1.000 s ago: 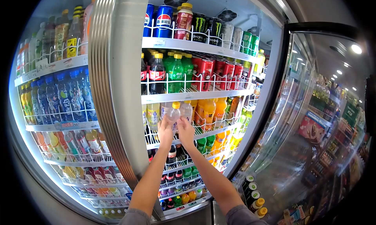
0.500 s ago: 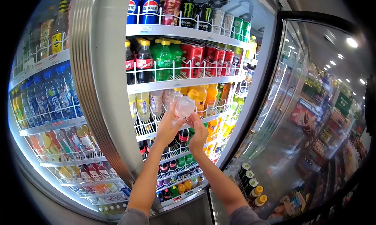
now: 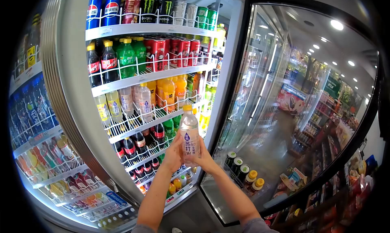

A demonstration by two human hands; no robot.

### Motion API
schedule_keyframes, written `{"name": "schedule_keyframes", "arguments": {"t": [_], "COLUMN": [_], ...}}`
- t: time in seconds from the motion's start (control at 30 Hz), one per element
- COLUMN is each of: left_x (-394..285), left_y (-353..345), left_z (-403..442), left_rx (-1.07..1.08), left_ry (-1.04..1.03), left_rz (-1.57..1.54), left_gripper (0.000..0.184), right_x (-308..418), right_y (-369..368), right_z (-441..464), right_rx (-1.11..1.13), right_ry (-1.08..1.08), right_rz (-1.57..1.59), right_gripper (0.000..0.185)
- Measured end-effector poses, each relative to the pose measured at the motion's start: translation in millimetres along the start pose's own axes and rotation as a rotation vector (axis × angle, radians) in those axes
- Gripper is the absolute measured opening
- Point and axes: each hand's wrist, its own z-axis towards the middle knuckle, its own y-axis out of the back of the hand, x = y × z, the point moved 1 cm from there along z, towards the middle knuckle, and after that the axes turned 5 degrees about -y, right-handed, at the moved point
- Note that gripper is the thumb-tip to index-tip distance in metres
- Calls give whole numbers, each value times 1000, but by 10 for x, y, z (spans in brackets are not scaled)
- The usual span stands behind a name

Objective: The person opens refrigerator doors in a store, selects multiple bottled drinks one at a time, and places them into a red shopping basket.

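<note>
A clear soda water bottle with a yellow cap and a white label stands upright between my hands, in front of the opened drinks fridge. My left hand is closed around its left side. Around the lower right side wraps my right hand, with some of its fingers hidden behind the bottle. Behind it, a similar clear bottle stands at the front of the middle shelf, beside orange juice bottles.
Red cans and green bottles fill the shelf above. The fridge's glass door stands open on the right, reflecting the shop. Yellow-capped drinks show low at the right. A second lit fridge section is at left.
Both hands have drawn the bottle away from the shelf and turned it from tilted to upright, its label now showing. The camera view has swung to the right.
</note>
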Motion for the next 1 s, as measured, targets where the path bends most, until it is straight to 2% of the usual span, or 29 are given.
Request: {"name": "schedule_keyframes", "arguments": {"t": [0.1,0.17,0.33,0.43,0.57,0.63,0.77,0.83,0.9,1.0], "left_x": [286,439,916,1156,1380,1330,1333,1199,1056,815], "left_y": [-126,-299,-523,-677,-708,-774,-501,-608,-559,-525], "left_z": [-205,-379,-790,-1105,-1572,-1897,-2366,-2572,-2794,-3125], "left_rx": [61,28,-16,-8,-96,-224,-366,-447,-499,-552], "left_ry": [8,-16,-113,-171,-299,-291,-553,-564,-495,-527], "left_rz": [-33,-17,-40,-91,104,572,1165,1043,1010,1097], "left_gripper": [56,56,56,56,57,55,49,47,52,54], "right_x": [95,191,171,126,42,-17,-125,-154,-144,-122], "right_y": [115,159,313,373,289,131,-218,-511,-757,-1077], "right_z": [-355,-592,-1120,-1459,-1826,-1958,-2113,-2196,-2182,-2209], "right_rx": [7,-17,4,-26,10,35,200,195,231,350], "right_ry": [-34,-41,-9,-122,-201,-151,-185,-191,-194,-194], "right_rz": [77,140,215,297,404,465,470,568,538,549], "right_gripper": [91,83,84,76,67,66,66,67,67,69]}}
